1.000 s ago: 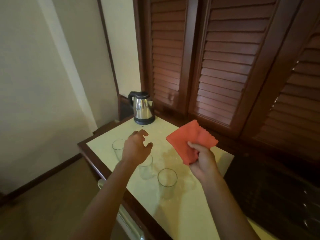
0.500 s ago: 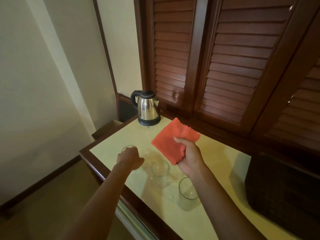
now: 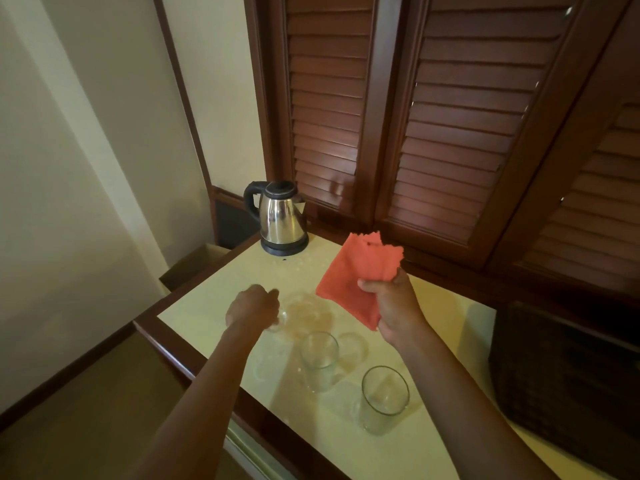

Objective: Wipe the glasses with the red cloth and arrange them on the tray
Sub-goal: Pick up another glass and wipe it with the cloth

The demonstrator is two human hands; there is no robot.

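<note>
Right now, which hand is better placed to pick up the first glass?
Left. The left hand is already closed around the far-left glass on the table, while the right hand is busy holding the red cloth.

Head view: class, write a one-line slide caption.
Left hand grips a glass on the table while right hand holds the red cloth.

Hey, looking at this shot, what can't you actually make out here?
- Third glass, head view: the left hand covers it, so the grip is unclear.
- Tray: not identifiable; the dark shape at right is too dim.
- Right hand: the red cloth hides its fingertips.
</note>
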